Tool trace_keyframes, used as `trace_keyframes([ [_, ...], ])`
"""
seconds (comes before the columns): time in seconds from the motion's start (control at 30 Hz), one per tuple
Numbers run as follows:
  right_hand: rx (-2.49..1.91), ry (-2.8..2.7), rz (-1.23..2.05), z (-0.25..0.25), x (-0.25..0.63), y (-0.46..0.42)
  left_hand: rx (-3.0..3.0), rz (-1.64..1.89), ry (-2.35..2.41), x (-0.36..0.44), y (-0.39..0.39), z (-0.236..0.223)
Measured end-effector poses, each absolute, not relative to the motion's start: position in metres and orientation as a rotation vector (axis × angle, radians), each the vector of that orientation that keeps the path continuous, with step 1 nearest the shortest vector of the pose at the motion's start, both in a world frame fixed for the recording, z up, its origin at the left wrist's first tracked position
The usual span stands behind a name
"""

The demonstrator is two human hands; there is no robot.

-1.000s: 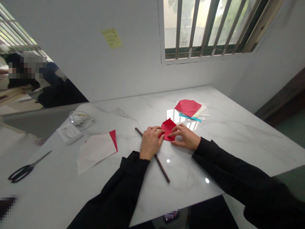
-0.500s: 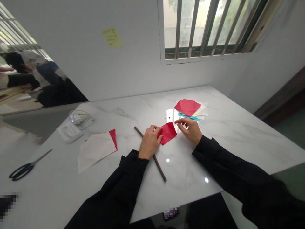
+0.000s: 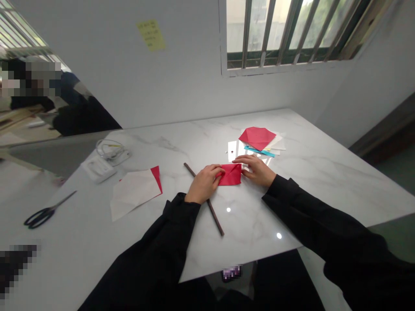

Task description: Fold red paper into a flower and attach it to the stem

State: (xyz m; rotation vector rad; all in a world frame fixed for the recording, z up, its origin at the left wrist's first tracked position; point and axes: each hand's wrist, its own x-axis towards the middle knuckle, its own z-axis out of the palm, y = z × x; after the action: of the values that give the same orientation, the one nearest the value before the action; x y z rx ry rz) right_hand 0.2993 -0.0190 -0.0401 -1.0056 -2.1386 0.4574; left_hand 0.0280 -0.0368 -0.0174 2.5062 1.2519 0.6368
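Observation:
A small folded red paper [image 3: 231,175] lies flat on the white marble table [image 3: 292,190], squared to me. My left hand [image 3: 205,185] pinches its left edge with curled fingers. At the paper's right edge rests my right hand [image 3: 257,169], fingers bent and touching the paper's upper right corner. A thin dark stick [image 3: 203,198] runs diagonally under my left wrist. Both arms are in black sleeves.
A stack of paper sheets topped by a folded red piece [image 3: 257,138] lies beyond my right hand. A white sheet with a red corner [image 3: 136,193] is to the left. Scissors [image 3: 47,211] lie far left, near a white charger with cable [image 3: 103,162]. People sit beyond the left partition.
The red paper has been turned from a tilted diamond to a level rectangle and laid flat. My right hand came back against its right edge after lifting off. The view shifted slightly down.

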Motion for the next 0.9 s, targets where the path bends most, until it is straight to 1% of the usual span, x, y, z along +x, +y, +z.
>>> trace_keyframes([
  [0.1, -0.972, -2.225, 0.458, -0.035, 0.301, -0.02, 2.518, 0.606, 1.144, 0.023, -0.032, -0.019],
  [0.2, -0.96, -2.281, 0.527, -0.029, 0.301, -0.022, 2.523, 0.595, 1.121, 0.022, -0.032, -0.017],
  [0.4, -1.014, -2.294, 0.602, -0.025, 0.303, -0.023, 2.577, 0.632, 1.256, 0.033, -0.041, -0.012],
  [0.53, -1.045, -2.267, 0.647, -0.026, 0.304, -0.024, 2.618, 0.539, 1.407, 0.039, -0.044, -0.009],
  [0.67, -1.091, -2.269, 0.656, -0.026, 0.304, -0.026, 2.548, 0.453, 1.398, 0.041, -0.047, -0.008],
  [0.9, -1.063, -2.308, 0.66, -0.025, 0.303, -0.027, 2.495, 0.511, 1.35, 0.038, -0.05, -0.009],
])
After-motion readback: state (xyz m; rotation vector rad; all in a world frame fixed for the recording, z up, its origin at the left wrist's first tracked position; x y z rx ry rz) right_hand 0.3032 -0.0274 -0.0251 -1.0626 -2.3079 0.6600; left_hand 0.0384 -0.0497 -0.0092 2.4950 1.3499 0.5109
